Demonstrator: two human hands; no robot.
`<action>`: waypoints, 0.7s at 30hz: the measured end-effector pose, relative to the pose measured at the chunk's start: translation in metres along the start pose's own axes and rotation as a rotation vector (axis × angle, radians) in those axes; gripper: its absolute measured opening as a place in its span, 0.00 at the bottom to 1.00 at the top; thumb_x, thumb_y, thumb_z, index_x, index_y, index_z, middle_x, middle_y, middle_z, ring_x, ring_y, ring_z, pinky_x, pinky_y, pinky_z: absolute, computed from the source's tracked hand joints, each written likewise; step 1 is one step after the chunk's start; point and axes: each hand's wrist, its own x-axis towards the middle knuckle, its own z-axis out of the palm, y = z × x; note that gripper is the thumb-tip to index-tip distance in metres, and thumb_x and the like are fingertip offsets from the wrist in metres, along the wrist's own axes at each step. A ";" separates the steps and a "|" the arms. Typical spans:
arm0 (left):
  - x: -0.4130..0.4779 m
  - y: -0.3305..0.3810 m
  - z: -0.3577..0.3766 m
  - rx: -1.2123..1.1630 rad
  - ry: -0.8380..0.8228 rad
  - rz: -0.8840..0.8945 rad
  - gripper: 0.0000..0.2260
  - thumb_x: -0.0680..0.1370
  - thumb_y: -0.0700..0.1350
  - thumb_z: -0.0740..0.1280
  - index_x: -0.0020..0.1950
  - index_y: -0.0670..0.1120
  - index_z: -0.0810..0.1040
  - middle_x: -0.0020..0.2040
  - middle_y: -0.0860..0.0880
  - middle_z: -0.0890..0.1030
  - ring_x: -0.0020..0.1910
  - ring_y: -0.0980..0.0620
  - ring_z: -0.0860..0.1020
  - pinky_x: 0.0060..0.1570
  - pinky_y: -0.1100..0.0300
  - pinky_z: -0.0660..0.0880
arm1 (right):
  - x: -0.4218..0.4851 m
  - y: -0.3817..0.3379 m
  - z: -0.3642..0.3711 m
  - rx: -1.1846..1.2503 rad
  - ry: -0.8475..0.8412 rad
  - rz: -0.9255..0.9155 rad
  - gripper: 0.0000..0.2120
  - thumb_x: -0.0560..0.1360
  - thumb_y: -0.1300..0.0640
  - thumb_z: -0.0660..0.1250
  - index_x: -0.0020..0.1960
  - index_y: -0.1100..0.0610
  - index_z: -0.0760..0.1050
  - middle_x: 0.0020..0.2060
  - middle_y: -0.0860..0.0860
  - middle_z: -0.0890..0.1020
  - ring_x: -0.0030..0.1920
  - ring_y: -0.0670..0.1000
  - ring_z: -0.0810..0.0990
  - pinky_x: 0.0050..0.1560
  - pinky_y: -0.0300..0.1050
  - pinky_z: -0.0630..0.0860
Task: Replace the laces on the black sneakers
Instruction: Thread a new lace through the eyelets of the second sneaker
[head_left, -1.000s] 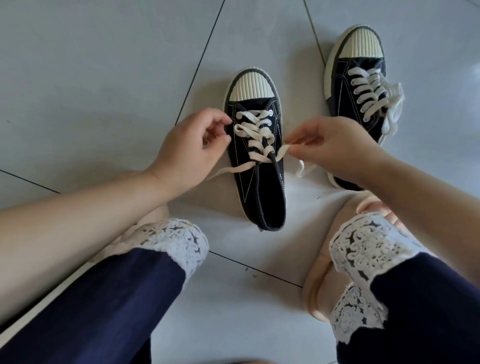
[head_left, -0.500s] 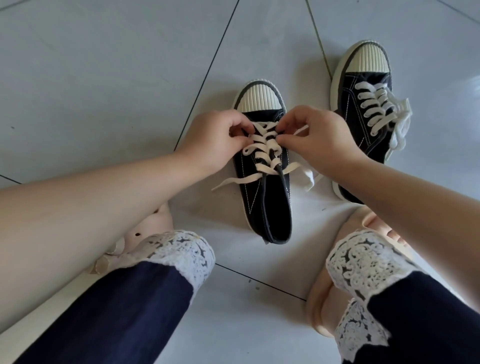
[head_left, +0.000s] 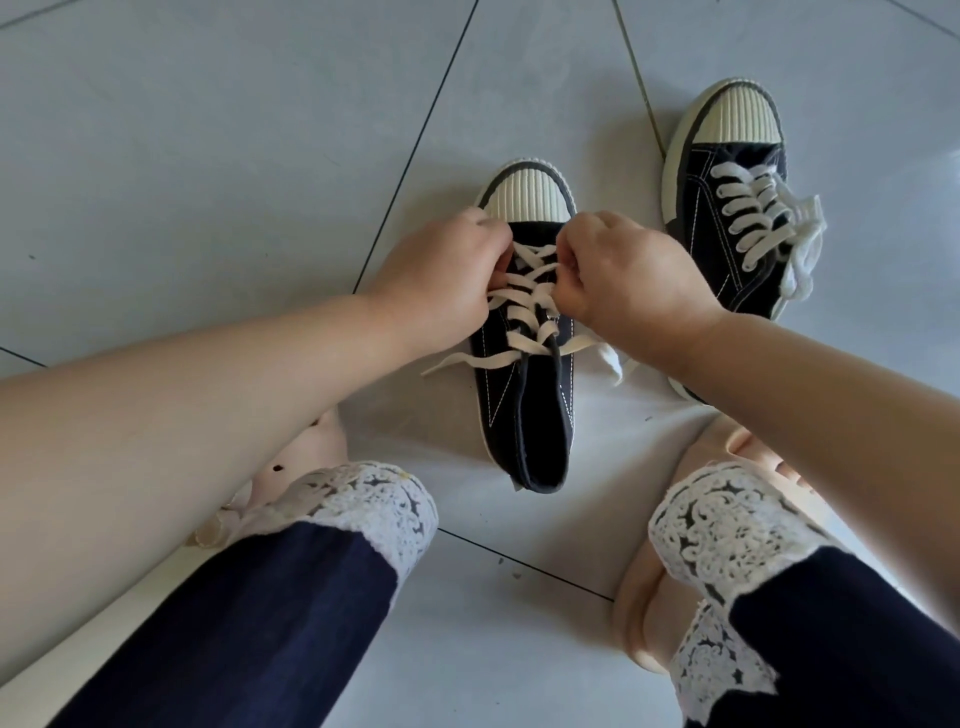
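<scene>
Your left hand (head_left: 441, 283) and right hand (head_left: 631, 283) both pinch the flat cream lace (head_left: 525, 312) at the crossings nearest the toe of the black canvas sneaker with a ribbed cream toe cap (head_left: 524, 431), lying on the grey tiled floor (head_left: 208, 156) straight in front of you. The matching laced sneaker (head_left: 709, 234) stands near it on your right.

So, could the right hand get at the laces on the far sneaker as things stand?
Probably yes: the far sneaker stands just beside the right hand with bare floor between, its laces uncovered. The hand would first have to release the near sneaker's lace.
</scene>
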 end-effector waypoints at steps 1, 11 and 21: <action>-0.001 0.001 -0.001 0.031 -0.011 0.000 0.07 0.71 0.31 0.59 0.47 0.37 0.73 0.44 0.43 0.72 0.37 0.48 0.66 0.34 0.58 0.59 | 0.001 -0.002 -0.001 -0.050 -0.020 0.000 0.10 0.77 0.58 0.56 0.54 0.62 0.69 0.43 0.55 0.72 0.37 0.57 0.72 0.36 0.48 0.69; -0.007 0.004 -0.008 -0.071 0.151 0.160 0.10 0.68 0.28 0.58 0.44 0.33 0.76 0.42 0.35 0.77 0.39 0.38 0.75 0.36 0.51 0.71 | -0.013 0.002 -0.008 0.280 0.194 -0.098 0.04 0.68 0.64 0.64 0.41 0.63 0.75 0.34 0.53 0.77 0.35 0.56 0.76 0.36 0.50 0.74; -0.006 -0.007 0.006 -0.070 -0.120 0.053 0.08 0.71 0.31 0.60 0.48 0.37 0.73 0.46 0.39 0.78 0.45 0.40 0.75 0.44 0.49 0.72 | -0.010 -0.003 0.002 0.124 0.026 -0.127 0.04 0.70 0.63 0.63 0.45 0.61 0.72 0.35 0.54 0.75 0.34 0.57 0.72 0.34 0.48 0.69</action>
